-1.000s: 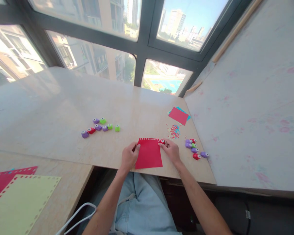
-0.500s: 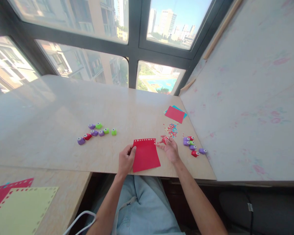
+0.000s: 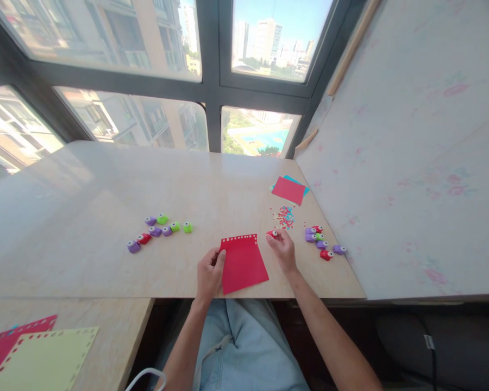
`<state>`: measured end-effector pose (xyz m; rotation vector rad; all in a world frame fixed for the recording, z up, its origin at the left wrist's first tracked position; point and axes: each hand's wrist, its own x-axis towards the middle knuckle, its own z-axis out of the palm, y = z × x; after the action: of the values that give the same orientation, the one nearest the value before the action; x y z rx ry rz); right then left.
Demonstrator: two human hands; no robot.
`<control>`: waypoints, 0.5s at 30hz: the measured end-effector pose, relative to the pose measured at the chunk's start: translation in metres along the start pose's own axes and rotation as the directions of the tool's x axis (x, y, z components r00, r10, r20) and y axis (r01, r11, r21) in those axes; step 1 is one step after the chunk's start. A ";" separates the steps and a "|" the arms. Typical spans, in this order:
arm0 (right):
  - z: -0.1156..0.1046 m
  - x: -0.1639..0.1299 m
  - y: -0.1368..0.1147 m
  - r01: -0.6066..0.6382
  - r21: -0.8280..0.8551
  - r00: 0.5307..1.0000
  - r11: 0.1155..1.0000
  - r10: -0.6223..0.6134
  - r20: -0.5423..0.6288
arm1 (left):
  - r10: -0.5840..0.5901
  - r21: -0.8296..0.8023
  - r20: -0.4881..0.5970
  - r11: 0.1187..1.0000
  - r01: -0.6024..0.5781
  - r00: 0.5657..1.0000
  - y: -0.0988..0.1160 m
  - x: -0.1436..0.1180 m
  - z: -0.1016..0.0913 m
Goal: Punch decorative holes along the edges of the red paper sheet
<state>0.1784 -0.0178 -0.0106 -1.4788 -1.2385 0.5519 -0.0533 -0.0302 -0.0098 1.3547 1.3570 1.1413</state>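
My left hand (image 3: 210, 271) pinches the left edge of a red sheet of paper (image 3: 244, 269), thumb on top. A row of punched holes runs along the sheet's far edge and turns down at its right corner. Just right of the sheet, my right hand (image 3: 283, 250) is closed around a small red craft punch (image 3: 272, 234), apart from the paper. Beyond that hand lies a heap of tiny red, blue and pale paper cutouts (image 3: 286, 217).
Several purple, green and red punches (image 3: 155, 232) stand on the left, and another group (image 3: 320, 238) sits near the right wall. Red and blue sheets (image 3: 289, 190) lie farther back. Hole-edged yellow paper (image 3: 49, 353) and red paper (image 3: 8, 342) rest at lower left.
My right fingers, spread beside the sheet's right corner before, have closed around the red punch. The left hand still holds the paper. The view has shifted slightly.
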 end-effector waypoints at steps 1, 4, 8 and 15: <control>0.001 0.001 -0.001 -0.020 0.014 0.999 1.000 0.019 0.037 | -0.002 -0.002 0.002 1.000 0.002 1.000 0.000 0.000 0.000; 0.002 0.002 -0.002 -0.043 0.031 0.996 0.999 0.040 0.076 | 0.000 0.008 0.004 1.000 0.000 1.000 0.000 0.000 0.000; 0.004 0.003 0.002 0.004 -0.075 1.000 0.997 -0.002 0.023 | -0.007 0.008 -0.015 1.000 0.008 1.000 0.004 0.000 0.001; 0.013 0.016 0.011 0.102 -0.294 0.993 0.950 -0.117 -0.033 | -0.048 -0.184 0.047 0.981 0.056 0.998 0.007 -0.003 -0.003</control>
<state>0.1768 0.0032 -0.0201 -1.6444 -1.3978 0.2627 -0.0550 -0.0337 -0.0021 1.1967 1.2171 1.1673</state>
